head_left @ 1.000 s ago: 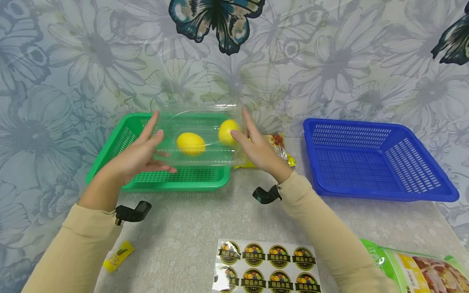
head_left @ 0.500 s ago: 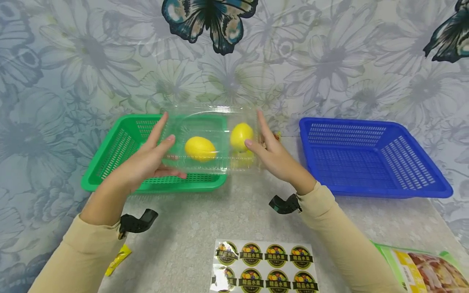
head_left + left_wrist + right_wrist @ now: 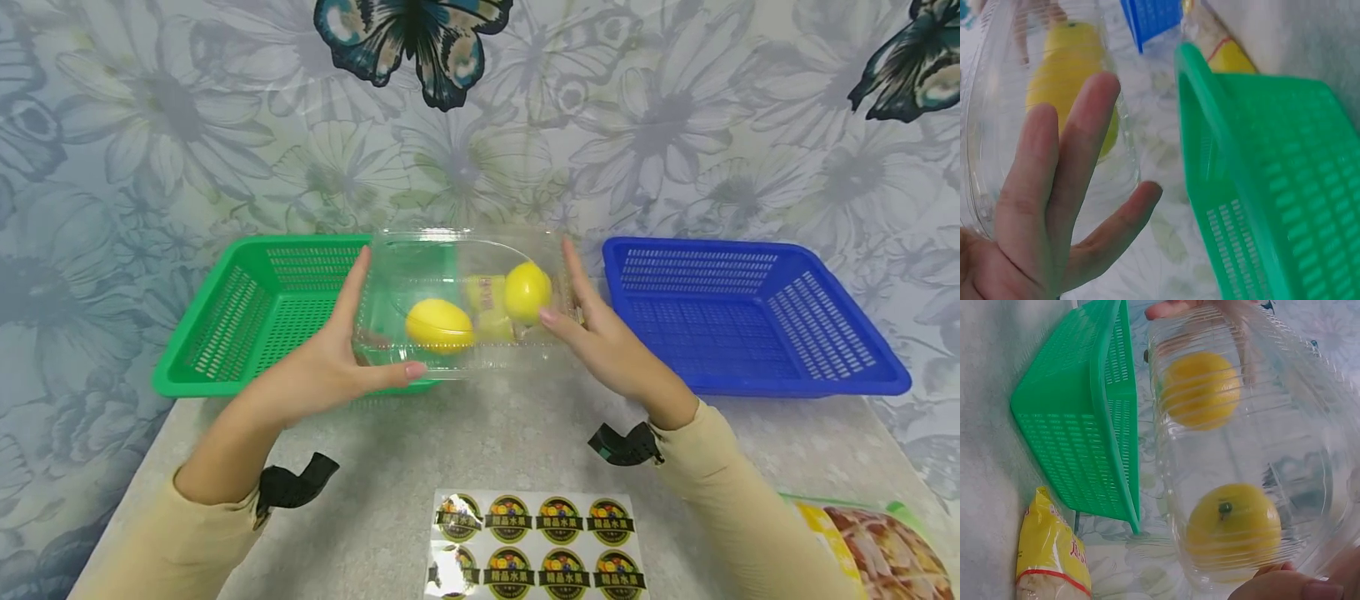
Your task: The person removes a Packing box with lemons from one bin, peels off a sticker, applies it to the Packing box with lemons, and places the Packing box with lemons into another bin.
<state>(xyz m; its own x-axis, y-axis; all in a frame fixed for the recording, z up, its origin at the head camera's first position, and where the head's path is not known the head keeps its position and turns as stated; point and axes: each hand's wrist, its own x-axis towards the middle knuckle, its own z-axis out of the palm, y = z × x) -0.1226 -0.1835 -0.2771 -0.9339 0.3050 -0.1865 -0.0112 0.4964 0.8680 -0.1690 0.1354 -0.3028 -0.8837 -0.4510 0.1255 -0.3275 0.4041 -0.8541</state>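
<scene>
Above the table, both hands hold a clear plastic box (image 3: pixel 450 363) with its lid down, one hand at each end. Two lemons lie inside: the left lemon (image 3: pixel 440 326) and the right lemon (image 3: pixel 527 292). My left hand (image 3: pixel 318 371) grips the left end, its thumb along the front edge and index finger up the side; the left wrist view has its other fingers (image 3: pixel 1079 147) extended against the box's underside. At the other end, my right hand (image 3: pixel 618 354) grips with its thumb at the near side and index finger along the right side.
Partly behind the box stands a green basket (image 3: pixel 191 333); a blue basket (image 3: pixel 742 387) stands at the right. A yellow food bag (image 3: pixel 1054 544) lies beside the green basket. A sticker sheet (image 3: pixel 532 542) is at the front, a food packet (image 3: pixel 888 550) at the front right.
The box with its lemons has moved right and toward me, away from over the green basket. The left thumb has shifted down onto the front edge.
</scene>
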